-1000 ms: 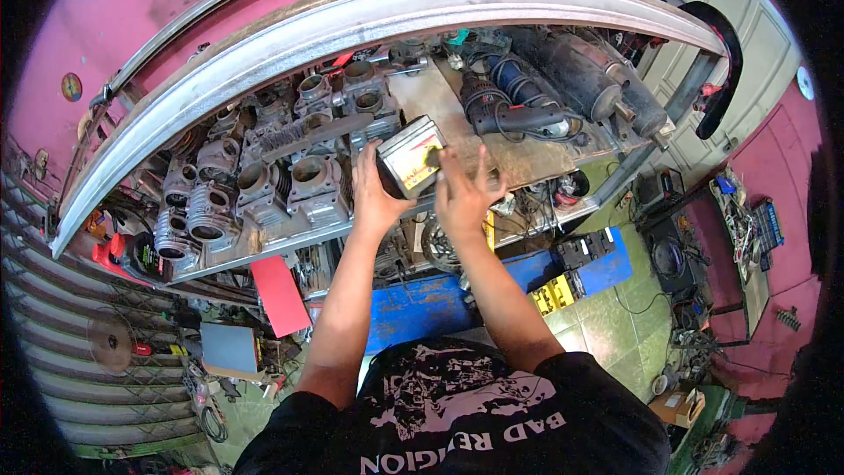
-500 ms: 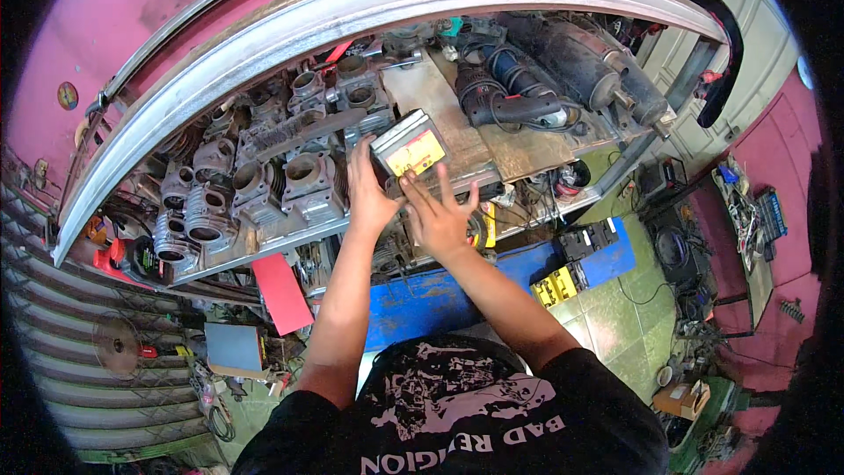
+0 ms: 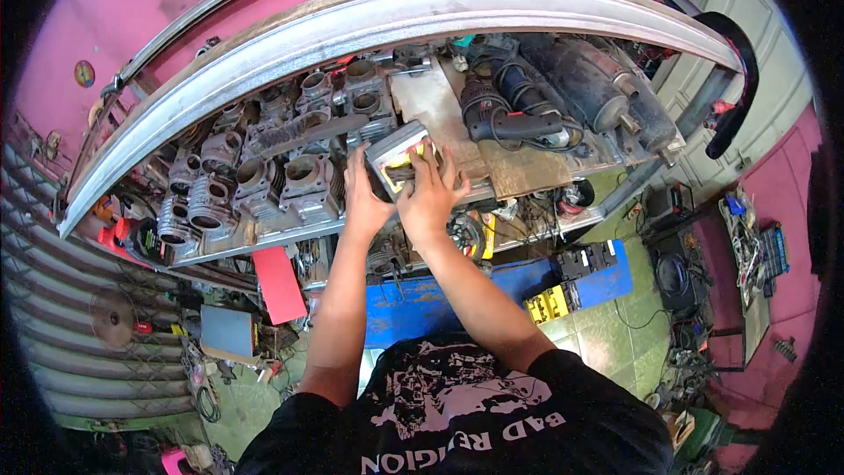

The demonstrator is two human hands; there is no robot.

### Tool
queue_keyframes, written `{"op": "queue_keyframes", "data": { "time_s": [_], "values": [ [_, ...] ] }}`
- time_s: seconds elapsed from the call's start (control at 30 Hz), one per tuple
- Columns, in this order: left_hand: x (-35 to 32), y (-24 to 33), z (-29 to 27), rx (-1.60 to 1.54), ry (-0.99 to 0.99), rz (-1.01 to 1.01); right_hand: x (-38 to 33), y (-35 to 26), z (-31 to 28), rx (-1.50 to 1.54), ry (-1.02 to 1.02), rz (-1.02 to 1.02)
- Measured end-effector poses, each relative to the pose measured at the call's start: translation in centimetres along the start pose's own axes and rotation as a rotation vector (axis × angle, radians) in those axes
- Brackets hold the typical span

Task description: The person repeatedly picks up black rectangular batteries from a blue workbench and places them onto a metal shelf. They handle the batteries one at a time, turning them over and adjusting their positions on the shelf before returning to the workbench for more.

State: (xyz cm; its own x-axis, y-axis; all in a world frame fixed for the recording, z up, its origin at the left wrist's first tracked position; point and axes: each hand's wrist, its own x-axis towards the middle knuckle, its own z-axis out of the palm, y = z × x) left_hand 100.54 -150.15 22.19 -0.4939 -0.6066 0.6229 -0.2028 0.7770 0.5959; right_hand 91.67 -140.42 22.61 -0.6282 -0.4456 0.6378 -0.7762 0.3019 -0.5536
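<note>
- Hands first: the left hand (image 3: pixel 365 198) grips the near-left corner of a small grey metal box with a yellow panel (image 3: pixel 400 157), fingers curled on its side; the right hand (image 3: pixel 431 198) lies over its near-right face, fingers spread and pressing flat rather than closed round it.
- Box position: tilted, propped between both hands just above the tabletop (image 3: pixel 527 178) edge, touching a bare rusty steel plate (image 3: pixel 435 101) beyond the fingertips.
- Left of the left hand: rows of grey finned aluminium engine cylinders (image 3: pixel 264 180), close but not touching.
- Right of the right hand: black corded power tool (image 3: pixel 505 119) and dark cylindrical motors (image 3: pixel 589 79), well apart.
- Step, as I judge it: the box is being steadied or turned for handling; its underside is hidden.
- Next move calls for a firm two-handed hold, with the box kept clear of the cylinders.
</note>
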Motion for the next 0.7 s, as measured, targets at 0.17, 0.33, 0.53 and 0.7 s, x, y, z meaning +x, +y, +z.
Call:
{"op": "queue_keyframes", "data": {
  "time_s": [0.17,0.33,0.53,0.7],
  "values": [
    [-0.2,0.7,-0.4,0.051,0.014,-0.006,2.2,-1.3,-0.5,0.083,0.03,-0.011],
    [0.2,1.3,-0.6,0.039,-0.025,-0.047,3.0,0.6,1.2,0.002,0.072,-0.36],
    [-0.4,-1.0,-0.4,0.068,0.034,-0.004,0.5,0.0,-0.2,-0.011,0.127,-0.384],
    [0.1,0.5,-0.6,0.02,-0.056,-0.112,0.0,1.5,-1.0,-0.027,0.05,-0.404]
  ]
}}
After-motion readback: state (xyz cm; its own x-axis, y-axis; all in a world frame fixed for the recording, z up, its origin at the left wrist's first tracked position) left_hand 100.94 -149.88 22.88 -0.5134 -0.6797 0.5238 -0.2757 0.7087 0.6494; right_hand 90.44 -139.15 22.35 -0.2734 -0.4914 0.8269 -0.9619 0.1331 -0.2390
